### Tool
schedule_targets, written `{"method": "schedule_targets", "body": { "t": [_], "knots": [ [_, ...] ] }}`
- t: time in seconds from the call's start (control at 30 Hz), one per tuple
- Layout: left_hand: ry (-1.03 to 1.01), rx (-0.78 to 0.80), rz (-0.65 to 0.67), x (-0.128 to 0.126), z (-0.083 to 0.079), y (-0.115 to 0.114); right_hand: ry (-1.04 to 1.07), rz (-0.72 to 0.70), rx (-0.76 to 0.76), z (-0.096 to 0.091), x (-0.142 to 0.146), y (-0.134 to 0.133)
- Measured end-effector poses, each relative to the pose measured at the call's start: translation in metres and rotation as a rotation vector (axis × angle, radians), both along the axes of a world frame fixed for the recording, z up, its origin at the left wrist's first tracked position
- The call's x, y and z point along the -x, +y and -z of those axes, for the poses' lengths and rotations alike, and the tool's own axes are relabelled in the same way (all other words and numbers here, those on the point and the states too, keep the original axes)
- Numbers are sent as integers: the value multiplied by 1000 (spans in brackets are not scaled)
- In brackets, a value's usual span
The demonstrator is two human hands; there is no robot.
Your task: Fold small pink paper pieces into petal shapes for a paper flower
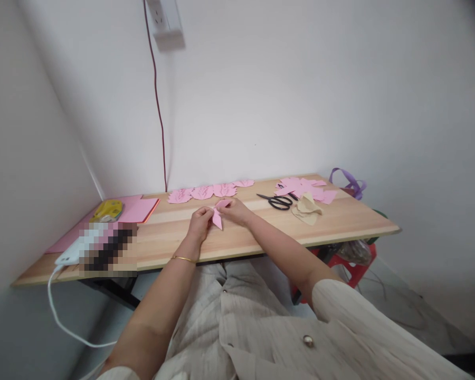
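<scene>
Both my hands pinch one piece of folded pink paper (218, 220) above the front middle of the table. My left hand (200, 224) grips its left side, fingers closed. On its right and upper side, my right hand (233, 210) holds it between thumb and fingers. A pointed end of the paper hangs down between the hands. Just behind them, a row of pink paper cutouts (202, 192) with scalloped edges and dark markings lies along the wall side. To the right of my right hand rest black-handled scissors (280, 202), blades pointing left.
Pink paper scraps (303, 187) are heaped at the back right, near a crumpled beige piece (307, 209). Pink sheets (136, 210) and a yellow packet (107, 209) lie left. A white device (73, 253) with a cable sits at the left front edge. Purple ribbon (350, 182) hangs beyond the right end.
</scene>
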State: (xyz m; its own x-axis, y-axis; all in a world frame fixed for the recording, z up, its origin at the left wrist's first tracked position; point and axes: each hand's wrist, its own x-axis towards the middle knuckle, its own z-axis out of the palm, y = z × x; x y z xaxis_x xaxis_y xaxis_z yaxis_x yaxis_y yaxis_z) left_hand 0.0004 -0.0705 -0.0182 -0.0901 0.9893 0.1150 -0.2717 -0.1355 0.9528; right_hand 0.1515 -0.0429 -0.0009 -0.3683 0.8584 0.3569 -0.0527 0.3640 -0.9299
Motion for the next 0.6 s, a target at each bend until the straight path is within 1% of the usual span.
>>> {"method": "schedule_targets", "body": {
  "t": [0.13, 0.27, 0.4, 0.47, 0.53, 0.6],
  "knots": [
    [-20, -21, 16, 0, 1, 0, 17, -48, 50, -4, -1, -5],
    [27, -40, 21, 0, 4, 2, 2, -76, 66, -7, 2, -11],
    [47, -43, -28, -2, 1, 1, -42, 35, 17, -8, 5, -15],
    [23, -25, -57, -3, -1, 0, -51, 57, -15, -8, 6, -13],
    [-7, -9, -83, -4, -4, 0, -26, 6, -15, -6, 6, -9],
    [-45, -4, -100, -4, -4, 1, 25, -67, 26, -3, 7, -4]
  ]
}}
